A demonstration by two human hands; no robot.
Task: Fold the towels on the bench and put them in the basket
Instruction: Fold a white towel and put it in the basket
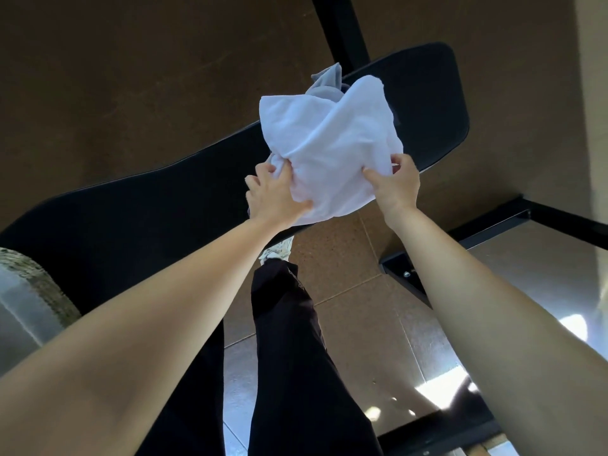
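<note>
A crumpled white towel (pixel 329 143) lies bunched on the black padded bench (pixel 164 205), near the bench's right end. My left hand (pixel 273 195) grips the towel's near left edge, fingers curled into the cloth. My right hand (pixel 398 182) pinches the near right edge. Behind the white towel a grey towel (pixel 325 80) peeks out, mostly hidden. A woven basket (pixel 36 278) shows only its rim at the left edge, beside the bench's near left end.
Black metal frame bars (pixel 342 28) stand behind the bench and another (pixel 493 225) runs at the right. Brown tiled floor (pixel 345 274) lies below. My dark trouser leg and shoe (pixel 289 324) stand next to the bench's front edge.
</note>
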